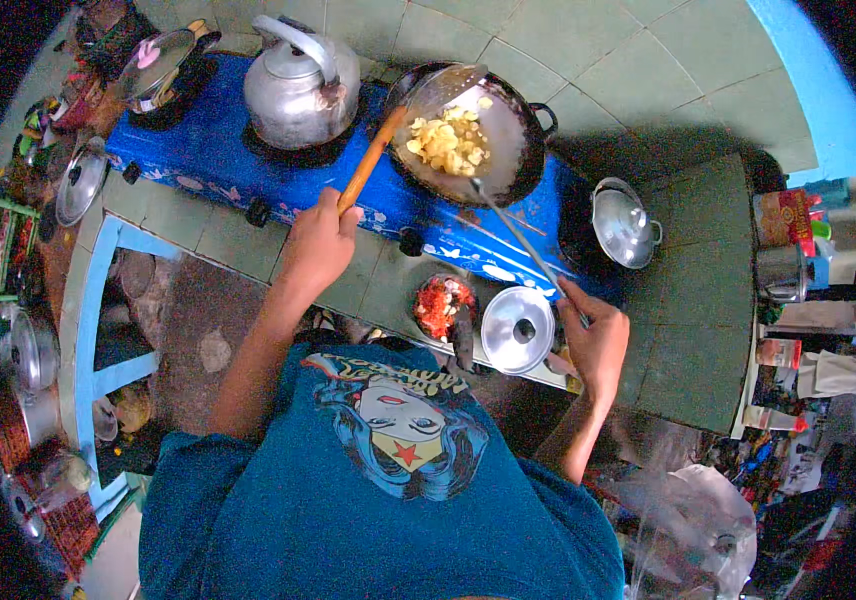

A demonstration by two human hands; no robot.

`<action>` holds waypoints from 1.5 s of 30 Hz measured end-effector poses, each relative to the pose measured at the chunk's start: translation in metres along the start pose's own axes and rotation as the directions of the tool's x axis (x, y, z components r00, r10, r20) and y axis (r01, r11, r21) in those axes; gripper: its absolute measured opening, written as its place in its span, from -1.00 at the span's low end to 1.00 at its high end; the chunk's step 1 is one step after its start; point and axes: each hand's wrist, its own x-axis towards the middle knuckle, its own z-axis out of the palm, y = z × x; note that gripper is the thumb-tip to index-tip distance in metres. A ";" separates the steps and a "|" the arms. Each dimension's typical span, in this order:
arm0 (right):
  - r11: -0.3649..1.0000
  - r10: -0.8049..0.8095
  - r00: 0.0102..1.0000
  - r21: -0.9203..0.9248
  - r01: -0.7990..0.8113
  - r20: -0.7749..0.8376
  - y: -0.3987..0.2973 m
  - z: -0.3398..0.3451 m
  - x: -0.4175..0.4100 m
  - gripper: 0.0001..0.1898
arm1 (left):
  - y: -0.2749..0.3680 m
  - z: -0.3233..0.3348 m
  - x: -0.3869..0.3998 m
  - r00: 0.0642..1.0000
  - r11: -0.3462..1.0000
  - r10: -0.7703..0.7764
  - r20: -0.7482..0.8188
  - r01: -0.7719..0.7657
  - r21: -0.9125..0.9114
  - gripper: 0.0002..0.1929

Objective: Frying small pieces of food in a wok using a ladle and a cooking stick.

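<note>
My left hand grips the wooden handle of a perforated metal skimmer, whose head is over the left part of a wok. In my right hand is a long thin metal utensil. Its far end reaches the near side of a heap of pale yellow food pieces in the wok. Whether that end is a spatula or a spoon cannot be made out. The wok sits on the blue gas stove, with a dark loop handle at its right.
A metal kettle stands left of the wok. Near me on the tiled counter are a mortar of red chopped mixture and a round metal lid. A small lidded pot is at the right. A lidded pan occupies the stove's left end.
</note>
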 end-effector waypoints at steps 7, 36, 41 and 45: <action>0.996 -0.066 0.989 -0.074 0.057 -0.130 0.005 0.080 0.018 -0.78 | -0.004 0.023 0.000 0.999 0.999 0.019 0.031 -0.020 0.045 -0.71; 0.630 0.289 0.944 0.711 -0.313 0.160 0.015 0.125 0.074 -0.71 | -0.027 0.064 0.038 0.994 0.975 -0.086 0.071 0.099 -0.200 -0.70; 0.688 0.265 0.959 0.678 -0.259 0.098 0.010 0.091 0.050 -0.72 | -0.007 0.022 0.013 0.989 0.959 -0.106 0.101 0.128 -0.253 -0.69; 0.840 0.155 0.988 0.530 -0.118 -0.025 0.021 0.074 0.034 -0.72 | -0.004 0.006 0.003 0.997 0.952 -0.050 0.063 0.066 -0.299 -0.70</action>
